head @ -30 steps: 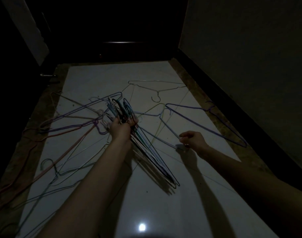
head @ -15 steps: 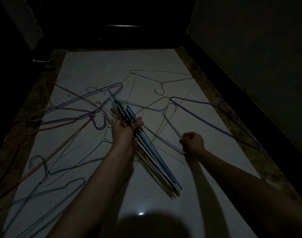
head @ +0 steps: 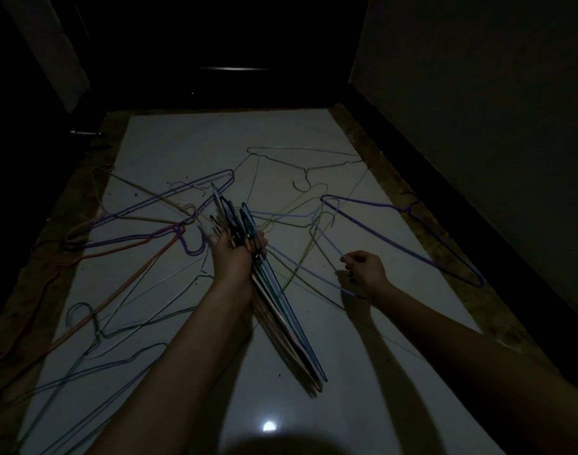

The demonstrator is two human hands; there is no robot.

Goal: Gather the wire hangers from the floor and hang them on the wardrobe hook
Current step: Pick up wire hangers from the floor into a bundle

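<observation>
dim light falls on a pale glossy floor (head: 189, 149) bordered by a darker speckled strip, with a dark wall (head: 478, 93) on the right and deep shadow at the far end. loose wire hangers (head: 126, 323) in purple, orange, green and pale tones lie scattered and overlapping across the floor, mostly to the left and ahead.

the left hand (head: 235, 257) is closed around a bundle of hangers (head: 281, 316), gripping it near the hook ends; the hooks fan out past the fingers, and the long bodies slant down toward the near right, stacked closely together. whether the far tip of the bundle rests on the floor cannot be told.

the right hand (head: 363, 270) is to the right of the bundle, fingers pinched narrowly on the thin wire of a light blue hanger (head: 323, 238), whose hook curls ahead of the hand. just beyond it lies a purple hanger (head: 396, 238) stretching along the right side of the floor, its hook over the speckled border. a thin pale hanger (head: 300, 159) lies farther ahead, apart from both hands.
</observation>
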